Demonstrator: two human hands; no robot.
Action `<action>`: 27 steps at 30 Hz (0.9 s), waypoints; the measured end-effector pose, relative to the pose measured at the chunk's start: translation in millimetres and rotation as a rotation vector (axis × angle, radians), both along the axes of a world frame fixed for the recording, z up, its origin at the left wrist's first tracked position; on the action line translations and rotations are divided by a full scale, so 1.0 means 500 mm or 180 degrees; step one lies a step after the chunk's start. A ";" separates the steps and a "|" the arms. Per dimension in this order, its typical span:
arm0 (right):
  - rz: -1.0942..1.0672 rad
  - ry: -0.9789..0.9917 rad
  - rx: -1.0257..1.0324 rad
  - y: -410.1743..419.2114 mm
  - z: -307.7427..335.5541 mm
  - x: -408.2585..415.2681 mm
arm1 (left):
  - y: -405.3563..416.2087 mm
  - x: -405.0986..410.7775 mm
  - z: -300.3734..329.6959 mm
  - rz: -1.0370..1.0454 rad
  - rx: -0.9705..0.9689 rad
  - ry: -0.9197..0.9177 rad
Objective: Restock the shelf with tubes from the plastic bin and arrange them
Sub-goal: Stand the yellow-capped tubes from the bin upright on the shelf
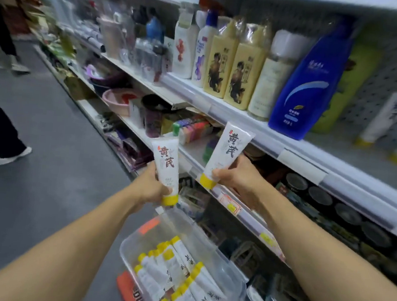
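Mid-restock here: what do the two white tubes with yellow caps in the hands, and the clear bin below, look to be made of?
White tube in the left hand and white tube in the right hand: apparently soft plastic, smooth, slightly glossy, with flat crimped top ends; the yellow caps look like rigid plastic. Clear bin: transparent hard plastic, since the tubes show through its wall.

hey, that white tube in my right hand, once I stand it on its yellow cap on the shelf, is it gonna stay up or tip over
Probably tippy. The tube in your right hand is tall, and its yellow cap is a small base. Two like it already stand cap-down on the shelf, but tilted back toward the pegboard. It looks soft-walled and light, so a nudge from a neighbour could topple it.
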State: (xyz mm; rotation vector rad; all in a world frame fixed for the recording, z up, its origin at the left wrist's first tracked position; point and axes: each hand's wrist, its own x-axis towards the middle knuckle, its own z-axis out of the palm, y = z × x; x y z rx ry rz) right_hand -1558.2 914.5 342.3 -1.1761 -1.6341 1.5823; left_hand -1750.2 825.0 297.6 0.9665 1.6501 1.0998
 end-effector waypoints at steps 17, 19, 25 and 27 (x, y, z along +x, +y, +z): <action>-0.1831 -0.0726 0.0993 -0.066 0.174 0.325 | 0.133 0.266 0.198 -0.1360 0.0891 0.0768; -0.2010 -0.0734 0.0952 -0.072 0.185 0.371 | 0.149 0.312 0.214 -0.1529 0.0995 0.0781; -0.2587 -0.0674 0.1011 -0.052 0.204 0.493 | 0.206 0.446 0.260 -0.1799 0.1365 0.0835; -0.2732 -0.0636 0.1020 -0.027 0.207 0.529 | 0.237 0.483 0.271 -0.1831 0.1383 0.0835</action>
